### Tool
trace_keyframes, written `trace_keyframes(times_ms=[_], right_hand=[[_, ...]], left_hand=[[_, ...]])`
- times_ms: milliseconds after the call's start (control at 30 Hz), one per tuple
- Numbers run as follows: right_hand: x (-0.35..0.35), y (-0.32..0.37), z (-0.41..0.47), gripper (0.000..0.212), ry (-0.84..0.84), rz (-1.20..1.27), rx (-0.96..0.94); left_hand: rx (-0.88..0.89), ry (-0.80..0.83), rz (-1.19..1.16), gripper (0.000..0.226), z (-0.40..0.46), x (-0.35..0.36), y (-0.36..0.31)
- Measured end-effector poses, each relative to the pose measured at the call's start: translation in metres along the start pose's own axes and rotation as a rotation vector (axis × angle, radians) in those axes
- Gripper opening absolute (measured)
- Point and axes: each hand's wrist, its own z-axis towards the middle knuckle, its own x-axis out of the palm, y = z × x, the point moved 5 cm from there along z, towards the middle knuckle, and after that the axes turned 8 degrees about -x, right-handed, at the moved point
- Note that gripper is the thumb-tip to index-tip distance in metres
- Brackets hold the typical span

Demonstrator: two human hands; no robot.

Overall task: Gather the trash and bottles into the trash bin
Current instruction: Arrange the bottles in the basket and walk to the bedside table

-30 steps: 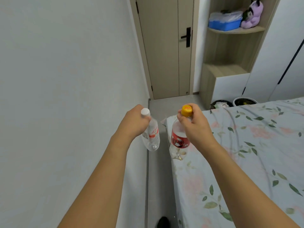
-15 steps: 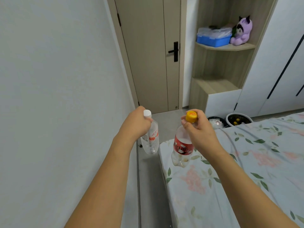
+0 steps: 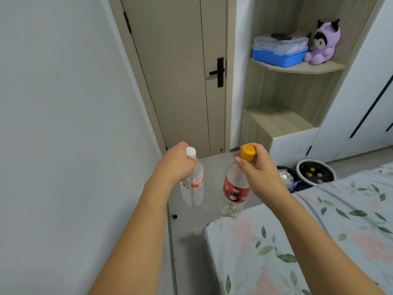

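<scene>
Fingers of the left hand [image 3: 177,165] wrap around the neck of a clear bottle [image 3: 192,186] with a white cap and a red-and-white label, which hangs down over the grey floor [image 3: 191,241] beside the wall. Fingers of the right hand [image 3: 258,170] pinch the neck of a second bottle [image 3: 235,191] just under its yellow cap; its red label faces the camera and its base hangs just above the corner of the bed [image 3: 297,241] with the floral sheet. Both bottles are held in the air, near each other but apart. Beyond the right hand, two bins stand on the floor at the foot of the wooden shelf [image 3: 297,68]: a dark bin [image 3: 287,176] holding crumpled trash and, just beside it, a white-rimmed bin [image 3: 315,172]. A closed door [image 3: 180,81] stands behind.
</scene>
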Motion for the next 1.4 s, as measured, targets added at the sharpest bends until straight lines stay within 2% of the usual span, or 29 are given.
trace_keyframes(times_ms=[300, 500, 667, 900, 1233, 1400], right_hand=[[0.013, -0.023, 0.130, 0.016, -0.053, -0.032, -0.032], [0.049, -0.055, 0.240, 0.020, -0.120, -0.041, -0.019], [0.065, -0.065, 0.324, 0.017, -0.181, -0.045, 0.007], [0.066, -0.075, 0.398, 0.017, -0.247, -0.078, -0.032], [0.090, -0.122, 0.543, 0.017, -0.407, -0.111, 0.041], [0.077, -0.147, 0.570, 0.016, -0.512, -0.124, 0.116]], left_hand=[[0.059, -0.017, -0.029, 0.013, 0.123, -0.010, -0.026], [0.060, 0.057, 0.025, 0.013, 0.252, -0.006, -0.029], [0.124, 0.101, 0.067, 0.012, 0.351, -0.019, -0.054], [0.230, 0.110, 0.031, 0.012, 0.434, -0.027, -0.086], [0.349, 0.267, 0.093, 0.014, 0.607, -0.008, -0.132], [0.454, 0.330, 0.124, 0.012, 0.659, 0.010, -0.169]])
